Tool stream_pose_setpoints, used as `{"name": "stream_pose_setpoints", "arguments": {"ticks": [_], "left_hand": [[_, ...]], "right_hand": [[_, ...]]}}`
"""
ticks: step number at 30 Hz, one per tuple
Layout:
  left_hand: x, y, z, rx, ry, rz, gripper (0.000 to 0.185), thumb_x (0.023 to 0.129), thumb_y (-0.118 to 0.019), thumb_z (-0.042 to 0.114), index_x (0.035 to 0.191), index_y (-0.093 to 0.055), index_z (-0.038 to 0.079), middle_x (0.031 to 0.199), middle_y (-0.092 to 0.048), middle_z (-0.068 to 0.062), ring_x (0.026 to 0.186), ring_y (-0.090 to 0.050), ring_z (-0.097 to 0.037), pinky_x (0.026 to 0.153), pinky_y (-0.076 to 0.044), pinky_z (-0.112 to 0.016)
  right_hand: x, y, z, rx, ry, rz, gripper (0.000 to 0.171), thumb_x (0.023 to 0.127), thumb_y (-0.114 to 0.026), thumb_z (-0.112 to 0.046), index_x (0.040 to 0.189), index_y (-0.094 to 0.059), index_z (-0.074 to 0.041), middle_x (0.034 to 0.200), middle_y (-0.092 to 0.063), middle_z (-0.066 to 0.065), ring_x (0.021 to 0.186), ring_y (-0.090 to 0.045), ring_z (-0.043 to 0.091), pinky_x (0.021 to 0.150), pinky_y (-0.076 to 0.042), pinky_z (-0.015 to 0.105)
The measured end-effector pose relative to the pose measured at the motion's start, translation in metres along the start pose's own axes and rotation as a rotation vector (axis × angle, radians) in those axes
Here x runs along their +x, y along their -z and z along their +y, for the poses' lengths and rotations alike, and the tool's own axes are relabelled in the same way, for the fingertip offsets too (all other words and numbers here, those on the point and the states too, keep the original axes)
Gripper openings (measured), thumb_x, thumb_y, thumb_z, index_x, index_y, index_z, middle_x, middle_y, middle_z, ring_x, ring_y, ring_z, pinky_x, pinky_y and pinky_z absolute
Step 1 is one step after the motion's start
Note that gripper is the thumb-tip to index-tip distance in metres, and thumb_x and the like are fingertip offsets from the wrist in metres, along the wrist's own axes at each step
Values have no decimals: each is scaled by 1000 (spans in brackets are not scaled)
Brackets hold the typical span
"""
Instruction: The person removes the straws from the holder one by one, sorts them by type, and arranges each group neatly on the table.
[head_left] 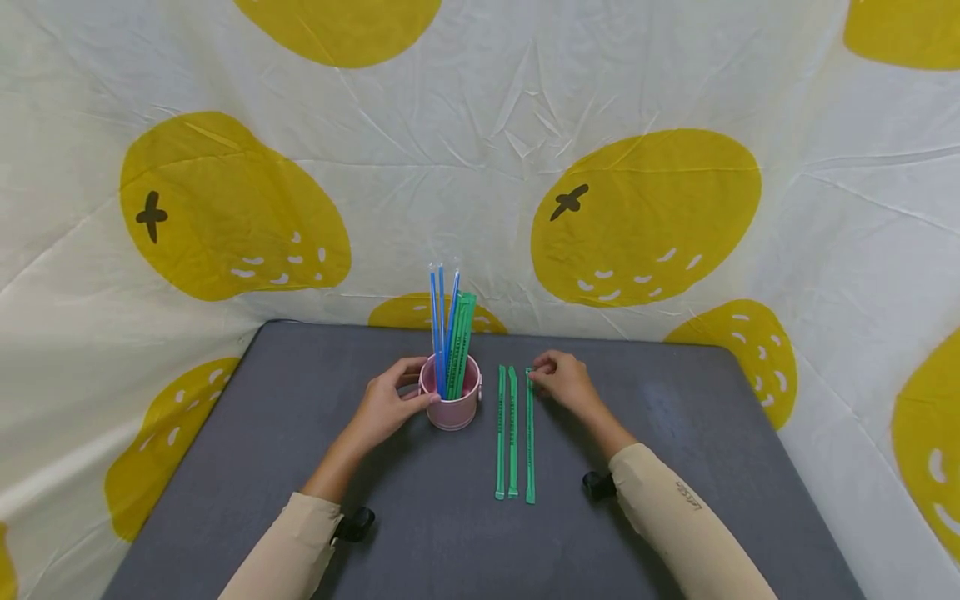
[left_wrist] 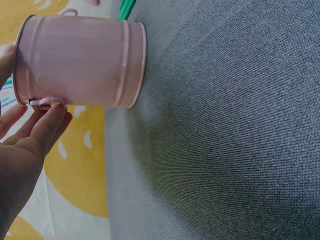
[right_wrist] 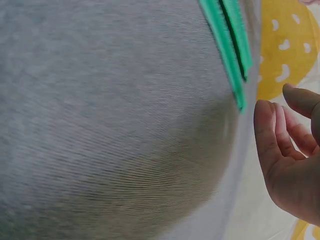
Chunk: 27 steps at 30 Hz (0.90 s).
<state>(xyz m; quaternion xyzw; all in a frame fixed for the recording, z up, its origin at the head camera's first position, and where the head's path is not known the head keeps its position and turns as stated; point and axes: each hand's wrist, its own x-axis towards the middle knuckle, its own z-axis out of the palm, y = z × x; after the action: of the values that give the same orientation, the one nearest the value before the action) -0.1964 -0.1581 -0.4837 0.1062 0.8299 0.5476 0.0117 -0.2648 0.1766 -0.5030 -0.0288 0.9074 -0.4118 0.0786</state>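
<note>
With thumb at the front of its rim and fingers round the side, my left hand [head_left: 386, 404] grips a small pink metal bucket [head_left: 452, 414]. Several blue straws [head_left: 438, 354] in clear wrap and a bunch of green-wrapped straws [head_left: 461, 346] lean inside it. In the left wrist view, my fingertips touch the bucket's handle lug [left_wrist: 49, 102]. Three more green-wrapped straws [head_left: 513, 433] lie side by side to the right. My right hand [head_left: 566, 383], fingers loosely bent, is at the far end of the rightmost straw [head_left: 530, 446]. The right wrist view shows a gap between thumb and forefinger.
All of this is on a dark grey cloth-covered table [head_left: 637, 533]. A white curtain [head_left: 465, 200] printed with big yellow fruit hangs behind the table's back edge and along both sides. Dark wrist cameras [head_left: 354, 525] sit at both sleeves.
</note>
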Motion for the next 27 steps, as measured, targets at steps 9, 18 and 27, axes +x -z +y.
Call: {"name": "stream_pose_setpoints", "arguments": {"ticks": [9,18,27], "left_hand": [[-1,0,1,-5,6,-6,64,86,-86,30,142,-58,13,136,-66,-16,125,-65,-38,102,-55,-56],[-1,0,2,-3,12,-7,64,86,-86,29,142,-58,13,137,-66,-16,125,-66,-38,102,-55,-56],[-1,-1,1,-4,12,4,62,86,-86,26,140,-59,12,135,-67,-16,122,-67,-39,100,-57,-53]], "right_hand": [[5,6,-20,13,93,25,30,96,-76,-26,117,-72,-5,104,-76,10,89,-71,24,72,-59,34],[11,8,-56,123,166,32,31,94,-77,-22,117,-72,-1,108,-77,15,96,-72,29,78,-60,32],[12,-2,-88,284,219,-23,38,97,-74,-18,129,-65,0,118,-73,19,104,-72,32,84,-61,33]]}}
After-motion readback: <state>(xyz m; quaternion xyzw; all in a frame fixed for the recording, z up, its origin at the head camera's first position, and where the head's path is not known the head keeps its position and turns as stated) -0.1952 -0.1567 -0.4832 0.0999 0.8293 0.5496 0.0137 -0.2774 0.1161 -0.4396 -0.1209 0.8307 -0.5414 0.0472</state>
